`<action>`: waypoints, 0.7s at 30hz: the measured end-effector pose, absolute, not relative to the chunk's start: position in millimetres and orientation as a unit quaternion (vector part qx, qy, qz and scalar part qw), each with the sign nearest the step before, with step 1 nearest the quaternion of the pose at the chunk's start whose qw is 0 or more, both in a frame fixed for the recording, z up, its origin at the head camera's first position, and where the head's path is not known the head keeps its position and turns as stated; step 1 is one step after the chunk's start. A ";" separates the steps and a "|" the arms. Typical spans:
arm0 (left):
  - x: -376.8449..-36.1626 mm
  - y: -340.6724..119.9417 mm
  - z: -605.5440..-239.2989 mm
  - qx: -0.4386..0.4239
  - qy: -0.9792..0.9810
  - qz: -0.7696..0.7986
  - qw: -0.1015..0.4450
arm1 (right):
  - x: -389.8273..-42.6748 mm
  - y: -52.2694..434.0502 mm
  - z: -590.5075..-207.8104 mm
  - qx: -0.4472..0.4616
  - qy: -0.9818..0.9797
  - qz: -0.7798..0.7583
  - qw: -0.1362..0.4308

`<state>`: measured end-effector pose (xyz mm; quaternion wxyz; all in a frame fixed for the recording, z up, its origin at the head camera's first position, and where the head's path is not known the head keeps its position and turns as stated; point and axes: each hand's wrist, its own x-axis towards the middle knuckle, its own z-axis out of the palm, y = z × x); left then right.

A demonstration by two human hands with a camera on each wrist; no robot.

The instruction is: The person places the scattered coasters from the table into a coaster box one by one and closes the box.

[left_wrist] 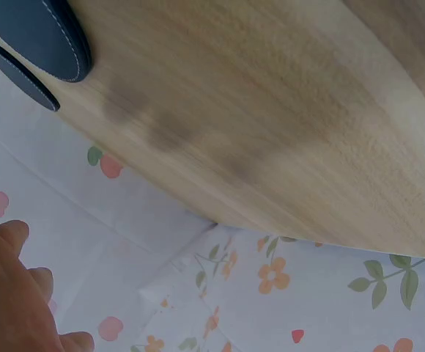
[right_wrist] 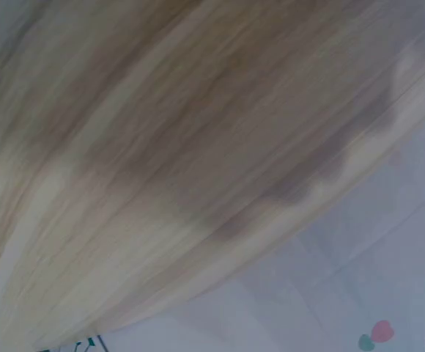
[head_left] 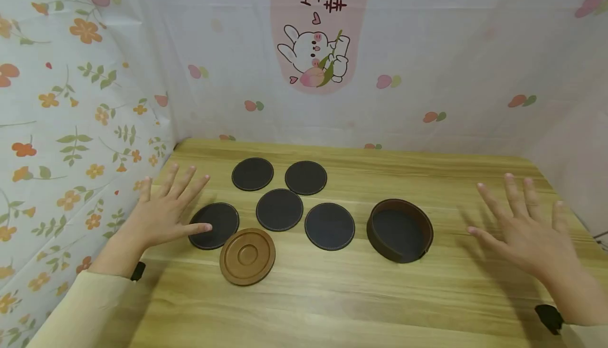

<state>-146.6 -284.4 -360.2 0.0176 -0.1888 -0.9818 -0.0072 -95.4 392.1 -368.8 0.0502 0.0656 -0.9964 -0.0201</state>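
Your left hand [head_left: 163, 216] and right hand [head_left: 532, 240] both empty, fingers [head_left: 195, 190] spread apart. Black coaster [head_left: 220, 218], lower left of frame: probably light, stiffish tbh, so pinch edges.

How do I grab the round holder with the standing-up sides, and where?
I'd pinch the wall of the round holder on the right, coming down from above with the right hand. It sits open side up with a thin raised wall, so the thumb could go inside, fingers outside. That hand is also nearer.
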 end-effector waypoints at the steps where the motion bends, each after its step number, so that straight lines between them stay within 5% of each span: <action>1: -146.3 -283.9 -360.4 -0.192 -0.981 -0.006 0.020 | -95.5 390.7 -368.7 0.068 -0.996 -0.018 0.051; 21: -135.4 -264.7 -370.0 -0.256 -0.966 -0.025 -0.006 | -93.3 352.0 -374.2 0.154 -0.986 -0.012 0.056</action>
